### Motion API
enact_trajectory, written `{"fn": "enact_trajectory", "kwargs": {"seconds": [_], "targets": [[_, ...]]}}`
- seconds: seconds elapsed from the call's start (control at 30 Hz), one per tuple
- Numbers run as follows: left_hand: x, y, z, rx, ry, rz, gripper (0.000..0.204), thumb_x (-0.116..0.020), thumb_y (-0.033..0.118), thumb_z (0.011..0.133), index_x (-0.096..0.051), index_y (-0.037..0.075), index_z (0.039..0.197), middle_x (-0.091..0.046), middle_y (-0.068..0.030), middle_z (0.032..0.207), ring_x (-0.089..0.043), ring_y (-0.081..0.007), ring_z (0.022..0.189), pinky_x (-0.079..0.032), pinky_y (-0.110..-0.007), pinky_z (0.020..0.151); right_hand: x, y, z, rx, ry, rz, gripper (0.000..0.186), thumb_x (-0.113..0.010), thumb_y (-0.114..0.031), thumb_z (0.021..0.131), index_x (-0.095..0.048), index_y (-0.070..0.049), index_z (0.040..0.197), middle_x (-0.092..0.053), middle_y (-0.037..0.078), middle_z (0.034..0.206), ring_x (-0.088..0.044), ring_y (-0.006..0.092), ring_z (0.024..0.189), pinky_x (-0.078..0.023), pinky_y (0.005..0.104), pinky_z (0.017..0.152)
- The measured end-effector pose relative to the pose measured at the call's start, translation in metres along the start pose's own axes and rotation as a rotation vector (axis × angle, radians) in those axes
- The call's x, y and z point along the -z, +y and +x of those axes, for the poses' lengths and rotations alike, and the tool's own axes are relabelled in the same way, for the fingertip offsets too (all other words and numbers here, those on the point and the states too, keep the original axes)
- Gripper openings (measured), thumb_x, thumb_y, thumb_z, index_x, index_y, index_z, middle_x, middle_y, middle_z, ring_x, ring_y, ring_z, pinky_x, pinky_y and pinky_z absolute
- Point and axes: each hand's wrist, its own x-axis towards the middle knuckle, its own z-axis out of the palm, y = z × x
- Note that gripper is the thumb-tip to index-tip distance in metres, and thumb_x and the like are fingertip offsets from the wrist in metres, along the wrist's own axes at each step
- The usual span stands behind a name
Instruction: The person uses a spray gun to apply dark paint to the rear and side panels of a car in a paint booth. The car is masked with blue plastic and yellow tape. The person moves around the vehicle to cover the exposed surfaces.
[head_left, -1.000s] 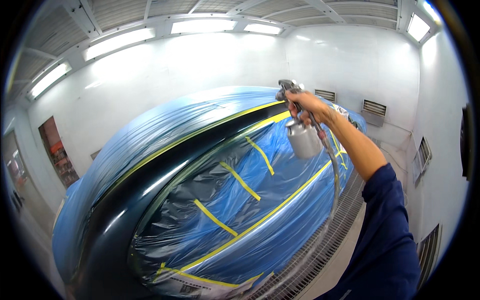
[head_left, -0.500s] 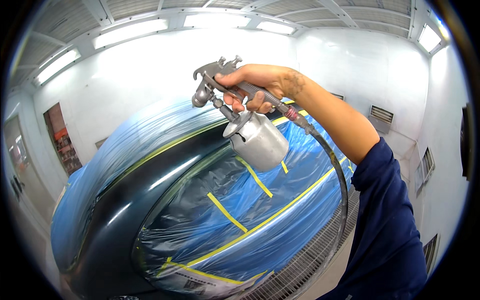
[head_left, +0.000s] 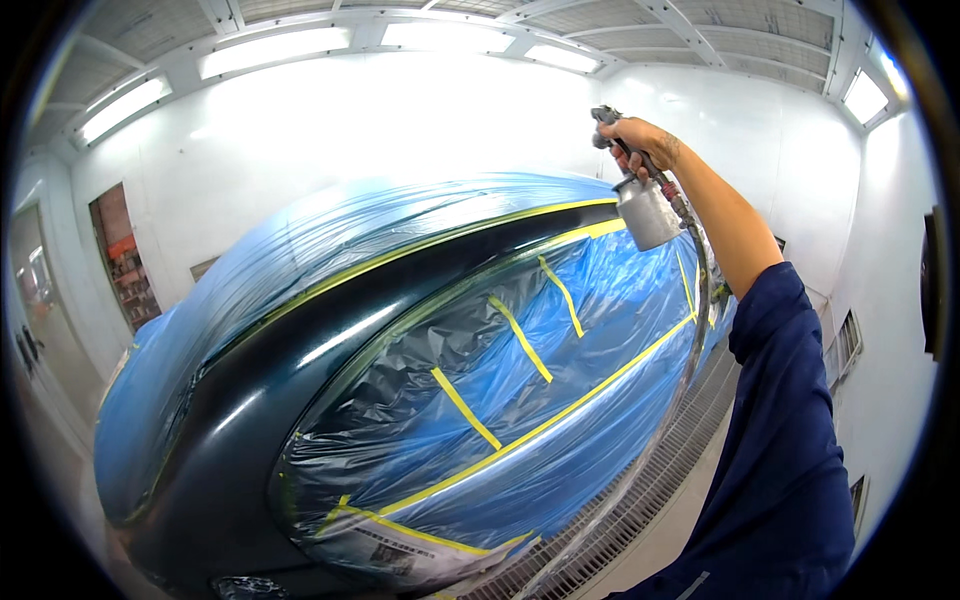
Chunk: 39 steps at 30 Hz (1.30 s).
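Observation:
My right hand (head_left: 642,143) is wrapped round the handle of a metal spray gun (head_left: 622,150), held out at arm's length over the far end of the car. Below the gun hangs its silver paint cup (head_left: 648,212), tilted. An air hose (head_left: 690,345) runs from the handle down toward the floor. Beneath lies a dark, glossy car panel (head_left: 330,335), left bare in a curved strip. Blue plastic masking film (head_left: 600,345) covers the car on both sides of it, edged with yellow tape (head_left: 465,407). My left hand is out of the picture.
A metal floor grating (head_left: 640,480) runs along the car's right side. White booth walls (head_left: 450,120) stand around, with lit ceiling panels (head_left: 445,38) above. At the left are a door (head_left: 60,300) and an opening onto shelves (head_left: 125,258). Vents (head_left: 845,345) sit low in the right wall.
My right hand has carried the spray gun away from me and to the right, toward the car's far end. The hose has swung along with it.

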Motion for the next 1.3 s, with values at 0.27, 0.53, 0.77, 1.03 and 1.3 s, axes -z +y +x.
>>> {"fn": "enact_trajectory", "kwargs": {"seconds": [0.27, 0.53, 0.77, 1.03, 1.3], "targets": [[0.002, -0.03, -0.001, 0.023, -0.099, 0.089, 0.018, -0.065, 0.025, 0.088, -0.067, 0.008, 0.092, -0.06, -0.0209, 0.071, -0.054, -0.0414, 0.065, -0.045, -0.045, 0.065, -0.027, -0.005, 0.009, -0.009, 0.009, -0.195, 0.04, -0.058, -0.04, 0.091, -0.055, -0.002, 0.078, -0.046, 0.001, 0.055, -0.044, 0.0107, 0.04, -0.039, 0.032, 0.037], [0.057, -0.097, -0.04, -0.288, 0.105, -0.176, 0.013, -0.065, 0.019, 0.087, -0.066, 0.009, 0.096, -0.061, -0.0179, 0.075, -0.051, -0.0332, 0.062, -0.044, -0.039, 0.064, -0.18, -0.142, -0.099, 0.094, -0.328, -0.285, 0.037, -0.055, -0.034, 0.093, -0.049, -0.007, 0.069, -0.041, -0.001, 0.05, -0.04, 0.0104, 0.037, -0.038, 0.0325, 0.032], [0.119, -0.234, -0.087, -0.035, 0.04, -0.23, 0.032, -0.065, 0.025, 0.091, -0.066, 0.012, 0.119, -0.06, -0.0125, 0.073, -0.052, -0.0258, 0.064, -0.042, -0.038, 0.063, -0.313, -0.266, -0.239, 0.218, -0.597, -0.29, 0.042, -0.049, -0.039, 0.099, -0.047, -0.011, 0.067, -0.043, -0.005, 0.054, -0.039, 0.0042, 0.036, -0.043, 0.0295, 0.031], [0.196, -0.294, -0.13, 0.158, 0.009, -0.361, 0.022, -0.069, 0.03, 0.087, -0.06, 0.009, 0.087, -0.053, -0.0118, 0.066, -0.049, -0.0238, 0.061, -0.04, -0.039, 0.059, -0.405, -0.345, -0.357, 0.28, -1.0, -0.039, 0.039, -0.051, -0.038, 0.1, -0.055, -0.004, 0.081, -0.054, 0.002, 0.059, -0.04, 0.0029, 0.034, -0.039, 0.0228, 0.026], [0.18, -0.34, -0.123, -0.504, 0.516, -0.339, 0.025, -0.062, 0.029, 0.091, -0.057, 0.007, 0.081, -0.05, -0.009, 0.062, -0.046, -0.023, 0.057, -0.038, -0.038, 0.054, -0.398, -0.343, -0.371, 0.16, -1.126, 0.231, 0.042, -0.046, -0.035, 0.103, -0.057, 0.001, 0.084, -0.061, 0.009, 0.061, -0.041, 0.0045, 0.03, -0.04, 0.0239, 0.023]]}}
